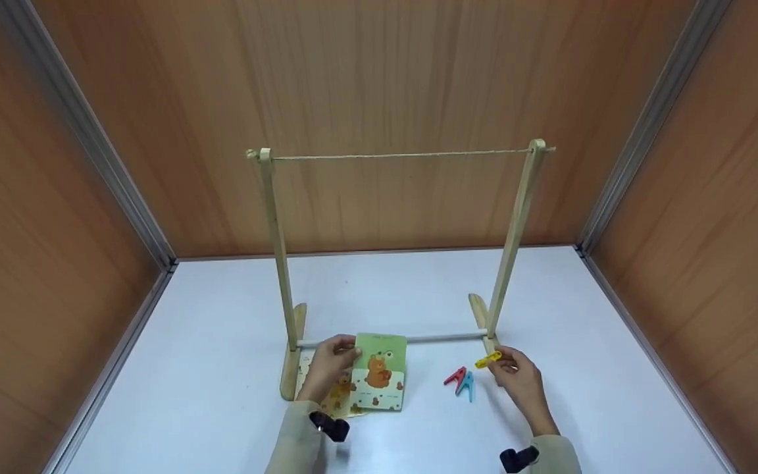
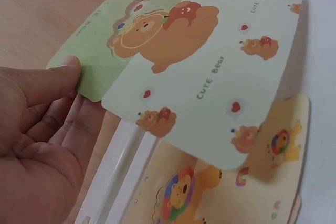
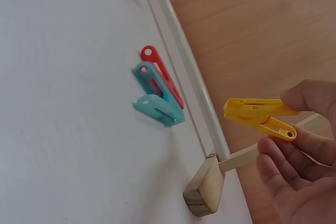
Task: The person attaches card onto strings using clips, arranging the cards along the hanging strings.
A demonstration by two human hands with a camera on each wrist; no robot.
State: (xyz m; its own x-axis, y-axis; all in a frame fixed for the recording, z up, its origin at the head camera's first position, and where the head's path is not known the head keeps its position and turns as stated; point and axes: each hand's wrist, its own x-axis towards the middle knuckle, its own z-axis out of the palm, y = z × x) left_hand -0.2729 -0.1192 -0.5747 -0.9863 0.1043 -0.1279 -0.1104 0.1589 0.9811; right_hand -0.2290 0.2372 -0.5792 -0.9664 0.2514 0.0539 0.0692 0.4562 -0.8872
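Note:
My left hand (image 1: pixel 331 364) pinches a green and white bear card (image 1: pixel 379 378) by its left edge, thumb on the printed face. In the left wrist view the card (image 2: pixel 173 66) tilts above a cream card (image 2: pixel 178 182) with lion prints, which lies lower. Between the thumb and fingers of my right hand (image 1: pixel 518 378) is a yellow clothespin (image 3: pixel 257 115), held by its handle end. Left of that hand a red clothespin (image 1: pixel 455 376) and a blue clothespin (image 1: pixel 466 386) lie close together on the table.
A wooden frame with a left post (image 1: pixel 277 250) and a right post (image 1: pixel 514 237) stands behind my hands. A string (image 1: pixel 399 156) runs between the post tops, and a white bar (image 1: pixel 445 338) joins them low down. Wood-grain panels (image 1: pixel 392 79) enclose the white table (image 1: pixel 188 368).

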